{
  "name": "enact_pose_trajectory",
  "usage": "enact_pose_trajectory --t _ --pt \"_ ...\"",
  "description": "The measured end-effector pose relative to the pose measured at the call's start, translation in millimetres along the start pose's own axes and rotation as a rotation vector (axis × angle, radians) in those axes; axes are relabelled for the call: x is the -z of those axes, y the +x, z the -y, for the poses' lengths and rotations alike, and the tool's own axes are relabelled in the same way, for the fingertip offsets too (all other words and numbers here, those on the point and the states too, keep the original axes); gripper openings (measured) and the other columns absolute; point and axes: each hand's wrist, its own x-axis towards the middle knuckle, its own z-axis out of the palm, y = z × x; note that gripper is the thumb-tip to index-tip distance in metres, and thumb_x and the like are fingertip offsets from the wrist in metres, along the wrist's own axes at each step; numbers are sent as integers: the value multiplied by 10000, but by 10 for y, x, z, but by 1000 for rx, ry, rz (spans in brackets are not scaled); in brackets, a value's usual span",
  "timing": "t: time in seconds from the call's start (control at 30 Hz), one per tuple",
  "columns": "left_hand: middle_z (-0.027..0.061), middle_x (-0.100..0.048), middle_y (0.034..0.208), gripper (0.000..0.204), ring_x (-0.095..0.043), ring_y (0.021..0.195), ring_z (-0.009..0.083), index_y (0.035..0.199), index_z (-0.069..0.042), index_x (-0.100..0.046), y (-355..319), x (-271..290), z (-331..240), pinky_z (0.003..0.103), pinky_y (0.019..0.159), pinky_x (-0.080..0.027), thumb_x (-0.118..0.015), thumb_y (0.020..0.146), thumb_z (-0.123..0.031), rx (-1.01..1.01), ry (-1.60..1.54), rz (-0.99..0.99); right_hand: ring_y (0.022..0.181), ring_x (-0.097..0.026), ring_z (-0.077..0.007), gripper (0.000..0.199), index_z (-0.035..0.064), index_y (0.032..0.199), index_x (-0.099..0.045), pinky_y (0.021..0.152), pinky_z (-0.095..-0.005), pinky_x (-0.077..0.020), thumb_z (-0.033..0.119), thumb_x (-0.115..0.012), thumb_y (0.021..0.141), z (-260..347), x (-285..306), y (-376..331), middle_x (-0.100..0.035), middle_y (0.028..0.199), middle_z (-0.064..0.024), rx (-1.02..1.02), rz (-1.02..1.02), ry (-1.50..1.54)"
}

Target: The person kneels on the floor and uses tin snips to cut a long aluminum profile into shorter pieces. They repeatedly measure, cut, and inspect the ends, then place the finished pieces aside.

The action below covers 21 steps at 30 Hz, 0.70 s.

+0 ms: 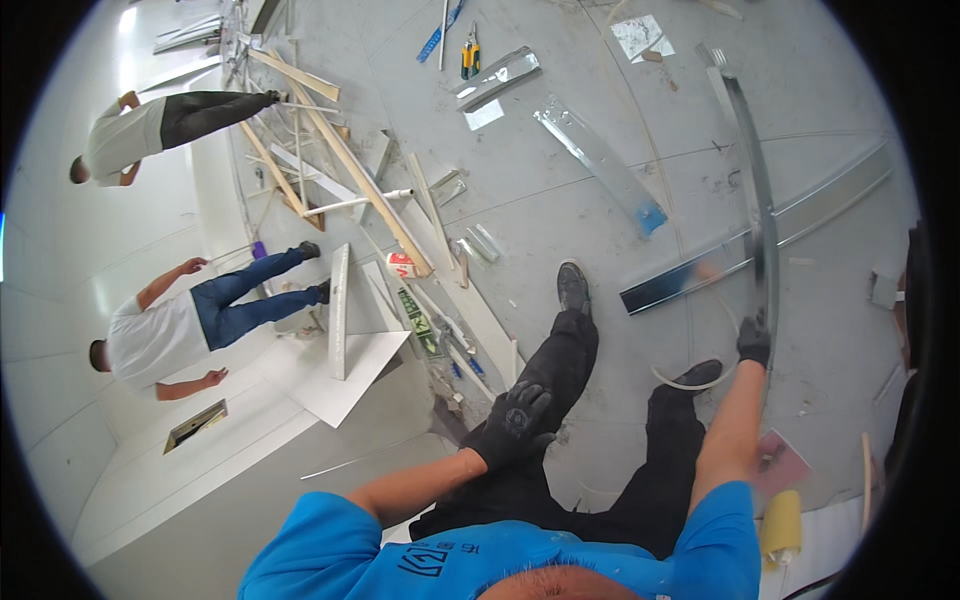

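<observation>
My right hand (755,341), in a dark work glove, is closed on the near end of a long metal channel (762,200). That channel stretches away from me and crosses over a wider shiny metal channel (690,278) on the floor. My left hand (513,424), also gloved, lies on my left thigh with its fingers extended, holding nothing. A thin pale hose or cable (697,384) curves beside my right shoe. Left of the crossed channels lies a shorter clear-looking strip (605,170) with a blue end.
Wooden battens (350,165) and scrap strips are heaped on the left. Two people (165,335) (150,135) stand beyond them. Green-and-yellow snips (470,55) and a short metal piece (500,78) lie farther off. A yellow roll (782,525) is at lower right.
</observation>
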Motion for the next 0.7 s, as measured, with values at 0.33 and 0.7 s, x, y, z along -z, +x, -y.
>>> enact_pose_trajectory --t 0.33,0.7 --pt "181 -466 1427 856 -413 1349 357 1395 -50 -464 104 38 570 524 1045 -376 -691 757 -574 81 -25 -11 1136 -585 -346 329 36 1251 -505 996 -512 -467 252 -486 1004 -126 -2038 -4058 -576 1253 -189 -210 153 -617" --pt "172 -576 1346 701 -567 1214 347 1345 -71 -538 762 3117 2512 444 1027 -446 -570 881 -594 119 -400 -79 671 -569 -251 195 145 778 -518 585 -395 -472 287 -527 912 13 -3581 -5160 -535 750 -90 -234 155 -897"
